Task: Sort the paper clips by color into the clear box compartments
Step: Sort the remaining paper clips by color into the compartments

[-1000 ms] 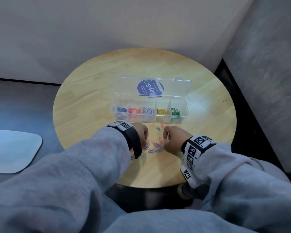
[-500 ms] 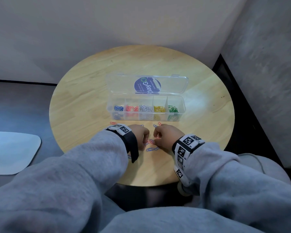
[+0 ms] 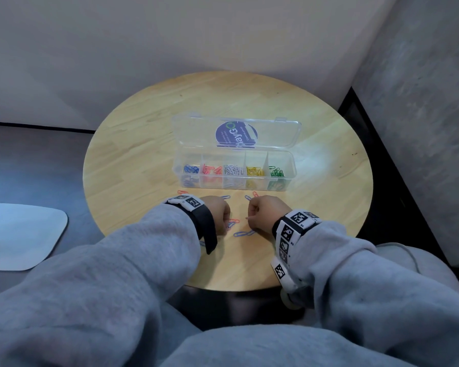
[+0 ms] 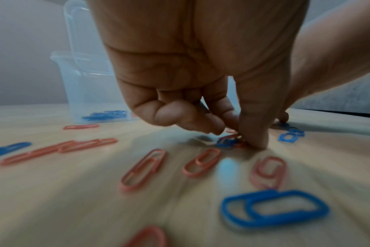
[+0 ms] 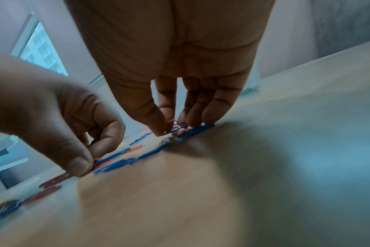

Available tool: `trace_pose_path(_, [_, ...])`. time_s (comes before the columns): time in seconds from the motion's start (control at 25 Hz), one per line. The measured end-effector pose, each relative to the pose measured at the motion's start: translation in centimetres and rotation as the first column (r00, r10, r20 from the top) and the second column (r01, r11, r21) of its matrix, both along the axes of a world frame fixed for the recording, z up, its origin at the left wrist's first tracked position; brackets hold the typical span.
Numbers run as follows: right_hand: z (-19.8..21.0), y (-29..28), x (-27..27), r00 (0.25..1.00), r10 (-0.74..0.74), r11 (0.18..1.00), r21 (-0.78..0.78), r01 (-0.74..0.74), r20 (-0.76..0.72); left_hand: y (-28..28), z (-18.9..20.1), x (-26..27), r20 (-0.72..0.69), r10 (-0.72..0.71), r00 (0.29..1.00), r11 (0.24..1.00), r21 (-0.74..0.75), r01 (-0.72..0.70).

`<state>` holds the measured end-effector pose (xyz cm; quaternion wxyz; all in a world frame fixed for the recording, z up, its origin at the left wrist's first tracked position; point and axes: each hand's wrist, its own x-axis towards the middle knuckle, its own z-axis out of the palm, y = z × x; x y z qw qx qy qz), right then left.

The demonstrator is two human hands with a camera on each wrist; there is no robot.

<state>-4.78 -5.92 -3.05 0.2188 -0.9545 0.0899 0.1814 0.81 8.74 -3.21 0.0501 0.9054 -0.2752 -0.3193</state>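
Box past the hands is mostly sorted, just red and blue clips left between the left hand and right hand, both seemingly pinching some.

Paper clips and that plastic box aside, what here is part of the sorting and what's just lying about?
Part of the job:
- clear box, lid open, five colours sorted
- loose red and blue clips on the table
- left hand and right hand, each pinching clips

Just lying about:
- white board on the floor
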Motion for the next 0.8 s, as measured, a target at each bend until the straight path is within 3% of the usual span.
trace_pose_path(0.08, [0.0, -0.5, -0.3, 0.989, -0.148, 0.978, 0.151, 0.146, 0.006, 0.5, 0.5, 0.1, -0.021, 0.09, 0.996, 0.991, -0.098, -0.092])
trace_pose_path(0.16, [0.3, -1.3, -0.3, 0.949, -0.314, 0.878, 0.373, 0.301, -0.026, 1.2, 1.4, 0.8, -0.171, 0.224, 0.96, 0.935, -0.241, -0.261])
trace_pose_path(0.24, [1.0, -2.3, -0.2, 0.896, -0.426, 0.692, 0.593, 0.412, -0.125, 1.7, 2.3, 1.5, -0.372, 0.338, 0.864, 0.806, -0.36, -0.47])
trace_pose_path(0.32, [1.7, -2.9, -0.4, 0.83, -0.489, 0.438, 0.747, 0.5, -0.269, 2.0, 3.2, 1.9, -0.538, 0.365, 0.76, 0.674, -0.41, -0.614])
trace_pose_path(0.4, [2.0, -3.3, -0.6, 0.801, -0.488, 0.345, 0.766, 0.542, -0.347, 2.1, 3.7, 1.8, -0.638, 0.36, 0.681, 0.601, -0.4, -0.692])
trace_pose_path(0.52, [1.7, -3.3, -1.0, 0.824, -0.441, 0.431, 0.721, 0.542, -0.355, 2.0, 3.8, 1.5, -0.706, 0.367, 0.605, 0.568, -0.345, -0.747])
trace_pose_path(0.64, [1.2, -3.0, -0.9, 0.84, -0.435, 0.484, 0.702, 0.521, -0.324, 2.1, 3.5, 1.3, -0.701, 0.405, 0.587, 0.583, -0.296, -0.756])
trace_pose_path(0.72, [1.0, -2.9, -0.9, 0.865, -0.45, 0.635, 0.601, 0.485, -0.222, 2.2, 3.4, 1.2, -0.662, 0.446, 0.602, 0.602, -0.275, -0.75])
trace_pose_path(0.8, [0.9, -3.3, -0.7, 0.912, -0.397, 0.826, 0.393, 0.404, -0.102, 2.1, 3.3, 1.2, -0.612, 0.493, 0.619, 0.605, -0.27, -0.749])
